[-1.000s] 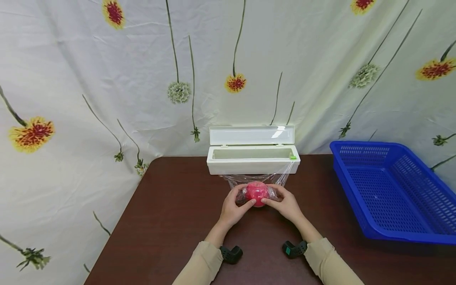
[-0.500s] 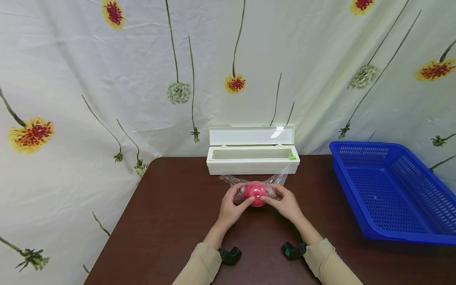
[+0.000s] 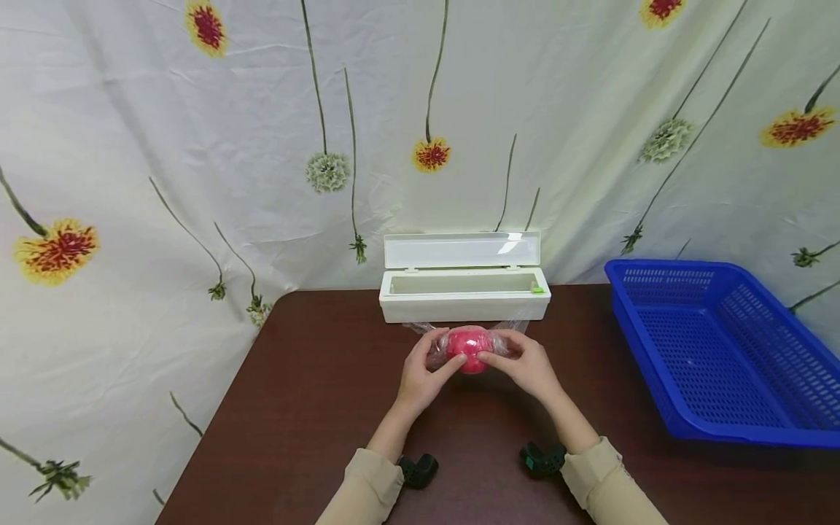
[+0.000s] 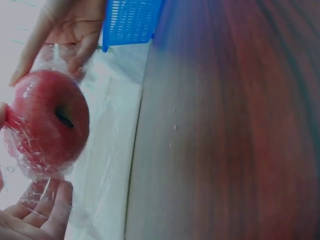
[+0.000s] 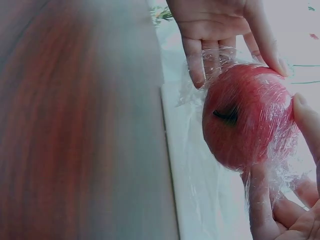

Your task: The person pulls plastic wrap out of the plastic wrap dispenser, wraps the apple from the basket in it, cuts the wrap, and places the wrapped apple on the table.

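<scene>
A red apple [image 3: 469,348], its stem end visible in both wrist views, is held up between the two hands. Clear cling film [image 5: 280,172] covers it, wrinkled and bunched at its sides. My left hand [image 3: 418,375] grips the apple's left side, thumb on the near face. On the other side, my right hand [image 3: 533,370] holds it the same way, and the two thumb tips nearly meet. Loose film trails behind the apple toward the white cling film box [image 3: 466,312], which stands just beyond with its lid [image 3: 462,251] raised.
A blue plastic basket [image 3: 722,364] stands on the right of the dark brown table [image 3: 315,394]. At the back hangs a white flower-printed cloth [image 3: 262,109]. A small green piece [image 3: 538,290] sits at the box's right end.
Both hands have moved the apple slightly toward the box and turned it a little. The film that was stretched between box and apple has gone slack and drawn in.
</scene>
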Action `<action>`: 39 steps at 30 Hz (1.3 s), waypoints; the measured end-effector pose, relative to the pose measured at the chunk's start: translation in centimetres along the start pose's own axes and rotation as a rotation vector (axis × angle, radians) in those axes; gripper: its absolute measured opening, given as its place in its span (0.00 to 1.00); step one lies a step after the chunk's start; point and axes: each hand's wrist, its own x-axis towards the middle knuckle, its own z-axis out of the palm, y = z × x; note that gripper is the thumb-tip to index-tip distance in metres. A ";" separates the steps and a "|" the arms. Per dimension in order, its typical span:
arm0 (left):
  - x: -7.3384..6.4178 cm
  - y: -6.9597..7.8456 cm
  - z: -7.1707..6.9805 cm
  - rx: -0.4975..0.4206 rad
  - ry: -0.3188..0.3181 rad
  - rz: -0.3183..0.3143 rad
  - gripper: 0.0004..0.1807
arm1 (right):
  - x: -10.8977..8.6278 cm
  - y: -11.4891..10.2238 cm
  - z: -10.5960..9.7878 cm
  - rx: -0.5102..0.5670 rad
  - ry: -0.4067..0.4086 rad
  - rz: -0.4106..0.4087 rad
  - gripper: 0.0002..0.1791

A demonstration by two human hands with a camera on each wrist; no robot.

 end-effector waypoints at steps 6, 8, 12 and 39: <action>-0.2 4.1 -0.7 0.014 -0.005 -0.020 0.27 | 0.1 -1.0 -0.4 0.012 0.008 0.020 0.26; -0.3 5.4 -1.0 0.015 -0.002 -0.005 0.26 | 0.1 -1.2 -0.5 0.014 0.013 0.022 0.26; -0.1 6.0 -1.2 0.010 0.000 0.007 0.27 | 0.2 -1.6 -0.8 0.027 0.022 0.011 0.25; 1.0 7.4 -1.1 -0.092 0.058 -0.011 0.29 | 0.5 -4.5 -2.0 0.118 0.061 -0.006 0.26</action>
